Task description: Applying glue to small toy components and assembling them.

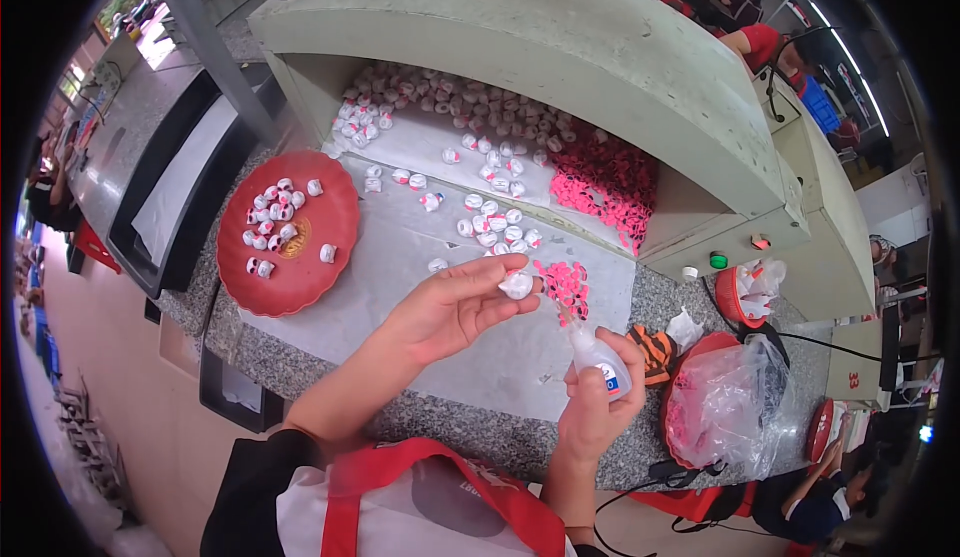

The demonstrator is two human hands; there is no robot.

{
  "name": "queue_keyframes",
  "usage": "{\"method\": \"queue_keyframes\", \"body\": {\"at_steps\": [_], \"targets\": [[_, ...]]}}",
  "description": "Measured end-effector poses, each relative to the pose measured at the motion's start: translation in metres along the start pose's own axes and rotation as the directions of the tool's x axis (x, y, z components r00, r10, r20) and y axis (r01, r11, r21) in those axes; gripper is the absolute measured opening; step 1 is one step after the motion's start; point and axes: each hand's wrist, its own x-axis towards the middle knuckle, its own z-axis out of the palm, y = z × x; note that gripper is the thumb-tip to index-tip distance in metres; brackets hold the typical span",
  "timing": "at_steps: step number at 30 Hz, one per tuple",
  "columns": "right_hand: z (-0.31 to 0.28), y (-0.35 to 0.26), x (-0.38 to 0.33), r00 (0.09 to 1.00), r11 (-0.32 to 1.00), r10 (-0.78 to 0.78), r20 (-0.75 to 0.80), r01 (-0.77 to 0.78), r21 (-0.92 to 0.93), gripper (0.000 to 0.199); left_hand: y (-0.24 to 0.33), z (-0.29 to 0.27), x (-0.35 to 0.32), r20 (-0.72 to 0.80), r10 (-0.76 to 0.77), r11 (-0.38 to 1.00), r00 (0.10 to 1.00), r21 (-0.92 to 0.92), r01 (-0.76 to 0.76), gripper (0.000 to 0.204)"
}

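Observation:
My left hand (440,315) pinches a small white rounded figurine piece (516,285) between thumb and fingers, above the paper-covered worktop. In my right hand (592,415) is a small translucent squeeze bottle (604,365) with a narrow nozzle. Its tip points up and left, at the near side of a small heap of pink pieces (566,287); whether it touches any of them I cannot tell. Just beyond my left hand, several white pieces with pink marks (490,222) stand on the paper (400,277).
A red scalloped plate (240,282) with several white pieces sits at left. Under the pale green hood (520,37) lie many more white pieces (450,92) and a pink pile (605,192). At right are an orange-black striped item (652,354), a plastic bag (725,397) and a red basket (728,297).

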Motion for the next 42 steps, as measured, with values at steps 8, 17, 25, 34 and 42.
{"method": "queue_keyframes", "body": {"at_steps": [8, 17, 25, 34, 42], "targets": [[0.009, -0.011, -0.009, 0.970, 0.957, -0.244, 0.005, 0.241, -0.162, 0.028, -0.013, 0.012, -0.016, 0.002, 0.387, 0.631, 0.922, 0.729, -0.266, 0.042], [0.012, -0.010, -0.006, 0.906, 0.819, -0.377, 0.194, 0.423, -0.387, 0.022, -0.016, 0.019, -0.018, 0.122, 0.554, 0.423, 0.824, 0.810, -0.405, 0.034], [0.014, -0.009, -0.004, 0.911, 0.834, -0.362, 0.199, 0.412, -0.366, 0.022, -0.016, 0.017, -0.018, 0.157, 0.592, 0.370, 0.791, 0.818, -0.440, 0.031], [0.013, -0.012, 0.004, 0.832, 0.771, -0.454, 0.318, 0.546, -0.328, 0.023, -0.009, 0.020, -0.023, 0.231, 0.567, 0.208, 0.791, 0.889, -0.409, 0.034], [0.014, -0.016, -0.003, 0.903, 0.817, -0.369, 0.219, 0.428, -0.386, 0.018, -0.009, 0.019, -0.022, 0.169, 0.528, 0.378, 0.832, 0.831, -0.408, 0.034]]}}
